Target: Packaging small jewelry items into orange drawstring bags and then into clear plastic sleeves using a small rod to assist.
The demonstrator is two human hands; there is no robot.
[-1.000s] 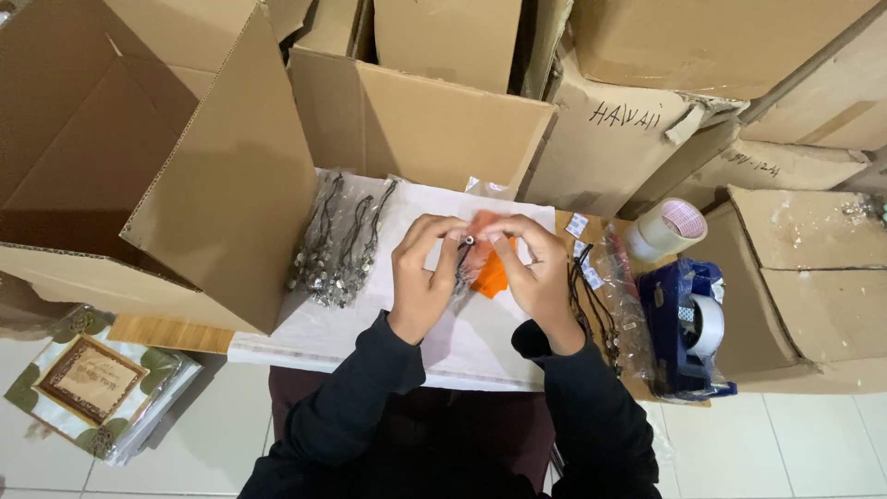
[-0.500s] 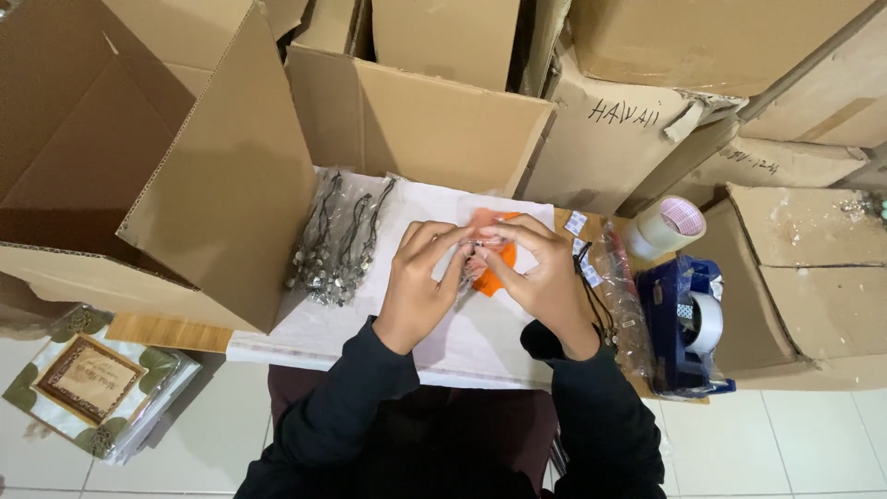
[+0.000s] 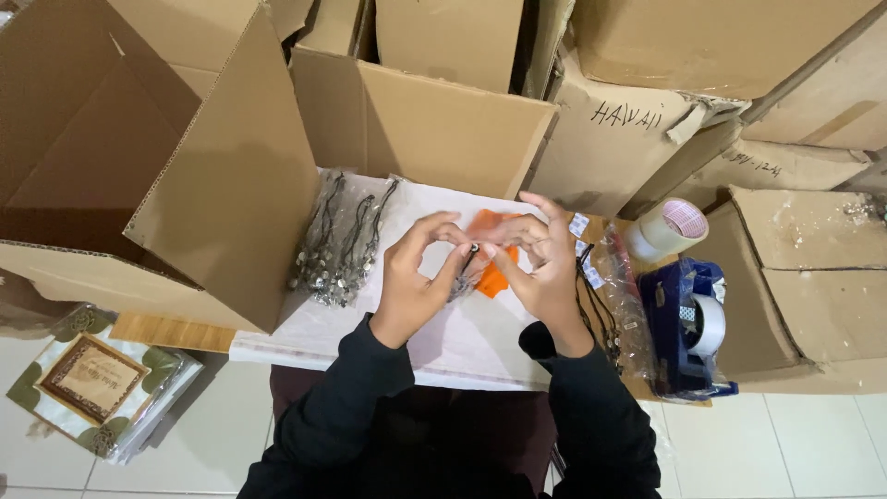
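Pinching a small dark bead-like piece [image 3: 474, 249] between our fingertips, we hold both hands close together over the middle of the worktop [image 3: 434, 346], which is covered with white paper. Our left hand [image 3: 419, 282] comes in from the lower left with its thumb and forefinger closed on the piece, the other fingers curled loosely. Our right hand [image 3: 539, 261] meets it from the right, thumb and forefinger pressed to the same spot, with the remaining fingers fanned upward. A thin dark cord seems to trail down from the pinch, though it is too small to tell for sure. Just beneath and behind our fingers lies an orange packet [image 3: 490, 268], partly hidden by the right hand.

To the left of our hands, a bundle of dark corded necklaces with pale pendants [image 3: 337, 245] rests on the paper, near the flap of an open cardboard box [image 3: 231, 176]. To the right, more black cords [image 3: 596, 300] lie beside clear plastic bags [image 3: 633, 305]. Further right sit a roll of tape [image 3: 667, 228] and a blue tape dispenser [image 3: 688, 323]. Stacked cardboard boxes [image 3: 443, 120] ring the far edge of the worktop. On the tiled floor at lower left lies a framed picture [image 3: 92, 379].
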